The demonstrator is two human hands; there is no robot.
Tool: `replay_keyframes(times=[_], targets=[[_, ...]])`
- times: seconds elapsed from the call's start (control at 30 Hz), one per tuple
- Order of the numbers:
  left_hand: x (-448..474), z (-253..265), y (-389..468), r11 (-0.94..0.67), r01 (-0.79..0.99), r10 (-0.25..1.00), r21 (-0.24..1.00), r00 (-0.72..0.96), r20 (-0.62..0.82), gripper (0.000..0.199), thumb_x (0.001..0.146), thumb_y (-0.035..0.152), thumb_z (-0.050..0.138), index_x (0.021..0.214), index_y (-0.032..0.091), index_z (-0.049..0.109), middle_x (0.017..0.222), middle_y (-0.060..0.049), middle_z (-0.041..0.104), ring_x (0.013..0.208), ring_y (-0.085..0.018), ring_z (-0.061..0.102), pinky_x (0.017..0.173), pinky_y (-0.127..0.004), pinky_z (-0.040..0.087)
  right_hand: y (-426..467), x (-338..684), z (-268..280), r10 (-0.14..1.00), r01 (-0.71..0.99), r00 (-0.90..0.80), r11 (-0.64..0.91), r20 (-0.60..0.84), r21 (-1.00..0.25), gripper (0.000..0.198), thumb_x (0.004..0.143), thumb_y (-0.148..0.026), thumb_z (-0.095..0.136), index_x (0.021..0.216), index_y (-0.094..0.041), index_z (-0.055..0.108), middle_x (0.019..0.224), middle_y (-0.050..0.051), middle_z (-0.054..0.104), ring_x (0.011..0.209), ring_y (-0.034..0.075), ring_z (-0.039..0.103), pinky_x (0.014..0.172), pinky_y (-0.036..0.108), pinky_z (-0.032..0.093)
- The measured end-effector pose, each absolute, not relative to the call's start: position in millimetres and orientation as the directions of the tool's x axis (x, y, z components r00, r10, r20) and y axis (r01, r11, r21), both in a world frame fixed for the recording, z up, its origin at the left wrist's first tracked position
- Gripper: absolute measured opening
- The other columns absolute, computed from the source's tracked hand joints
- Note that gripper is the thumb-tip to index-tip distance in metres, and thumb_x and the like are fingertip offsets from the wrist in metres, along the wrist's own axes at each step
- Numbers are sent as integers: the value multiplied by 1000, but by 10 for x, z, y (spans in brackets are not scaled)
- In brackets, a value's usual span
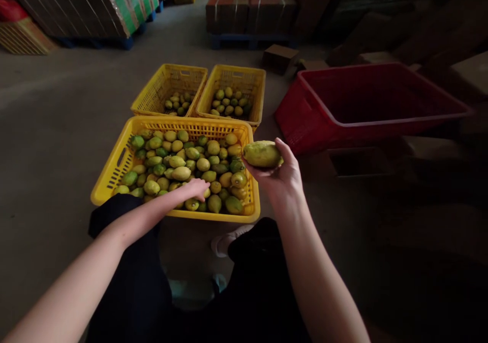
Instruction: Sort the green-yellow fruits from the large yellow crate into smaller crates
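Observation:
My right hand (pixel 280 178) is closed around a large yellow-green lemon (pixel 262 154), held up over the right edge of a yellow plastic crate (pixel 253 206). Many lemons, from green to yellow, fill this crate in front of my knees. Down among them is my left hand (pixel 197 188), its fingers curled on a yellow lemon (pixel 207 192) that they partly hide. Just beyond that hand lies a paler yellow lemon (pixel 181 173).
Behind the near crate stand two yellow crates, one at left (pixel 168 68) and one at right (pixel 238 71), with some lemons inside. A big red tub (pixel 305 112) is to the right. Stacked boxes on a blue pallet (pixel 232 40) and a small carton (pixel 280 58) sit farther back.

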State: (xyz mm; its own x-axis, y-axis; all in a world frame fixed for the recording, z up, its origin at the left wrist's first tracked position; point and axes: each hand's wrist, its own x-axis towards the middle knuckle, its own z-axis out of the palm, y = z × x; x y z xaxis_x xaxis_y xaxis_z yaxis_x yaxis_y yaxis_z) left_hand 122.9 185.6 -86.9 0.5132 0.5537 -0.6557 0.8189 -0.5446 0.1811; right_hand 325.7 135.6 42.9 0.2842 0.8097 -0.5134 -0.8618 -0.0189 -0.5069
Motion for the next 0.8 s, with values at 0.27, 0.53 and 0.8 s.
replay_keyframes(times=[0.27, 0.53, 0.8], targets=[[982, -272, 2102, -41, 555, 804, 831, 512, -303, 41, 57, 38, 89, 92, 22, 72, 93, -5, 73, 99, -30, 69, 92, -39, 52, 1536, 3023, 454, 867, -809, 254, -52, -428, -586, 25, 67, -19, 75, 88, -25, 61, 99, -2, 72, 104, 22, 68, 91, 47, 60], [352, 551, 1771, 490, -420, 863, 764, 361, -354, 43, 86, 55, 59, 104, 17, 69, 99, -11, 72, 86, -20, 69, 74, -31, 59, 1682, 2303, 579, 876, -807, 97, -209, -473, -552, 22, 71, -23, 75, 88, -24, 60, 84, -2, 72, 80, 18, 70, 72, 36, 64], [-112, 770, 1558, 389, -687, 896, 613, 127, -426, 35, 91, 50, 49, 88, 19, 63, 80, -6, 69, 74, -16, 65, 66, -26, 57, 1669, 1610, 767, 853, -701, -175, -458, -491, -547, 29, 84, -48, 68, 84, -19, 63, 67, 3, 68, 54, 14, 59, 39, 19, 48]])
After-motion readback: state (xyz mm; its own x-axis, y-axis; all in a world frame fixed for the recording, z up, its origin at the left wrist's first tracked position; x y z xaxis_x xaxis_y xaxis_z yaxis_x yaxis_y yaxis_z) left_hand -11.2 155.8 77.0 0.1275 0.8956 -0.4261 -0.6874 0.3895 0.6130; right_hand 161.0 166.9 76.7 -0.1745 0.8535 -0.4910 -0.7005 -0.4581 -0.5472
